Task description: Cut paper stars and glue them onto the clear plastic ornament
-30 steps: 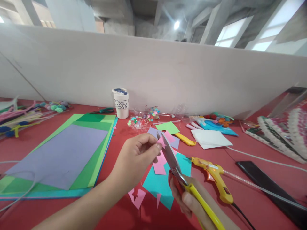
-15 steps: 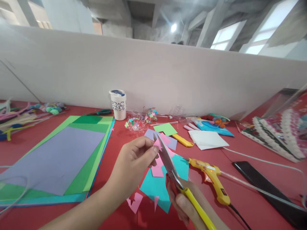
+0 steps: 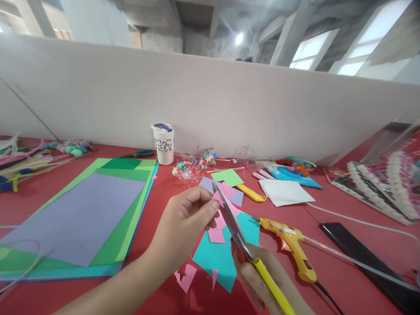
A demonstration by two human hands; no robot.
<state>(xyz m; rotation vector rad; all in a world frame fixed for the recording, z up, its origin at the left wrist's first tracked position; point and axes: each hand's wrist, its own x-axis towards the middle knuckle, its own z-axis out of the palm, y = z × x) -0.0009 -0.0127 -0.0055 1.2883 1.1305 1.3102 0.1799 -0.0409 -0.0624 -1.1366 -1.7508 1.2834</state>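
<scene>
Between the thumb and fingers of my left hand (image 3: pixel 190 214) is a small piece of pink paper (image 3: pixel 218 200). My right hand (image 3: pixel 259 275) is wrapped round the yellow handle of a pair of scissors (image 3: pixel 234 225). Their blades lie against the right edge of the pink piece and look nearly closed. Below the hands, a turquoise sheet (image 3: pixel 215 258) lies on the table with pink scraps (image 3: pixel 216 236) on it. Another pink offcut (image 3: pixel 186 278) with a notch cut out rests near the front.
Stacked coloured sheets (image 3: pixel 82 214) lie at left. A white cup (image 3: pixel 164 144) stands by the white partition (image 3: pixel 210 105). To the right are a yellow glue gun (image 3: pixel 290 243) with its cord, a yellow utility knife (image 3: pixel 251 192), white sheets (image 3: pixel 288 192) and a black phone-like slab (image 3: pixel 357 258).
The scissor blades have drawn closer together at the pink paper, and my right hand has shifted slightly. My left hand keeps its pinch. The whole view has moved a little.
</scene>
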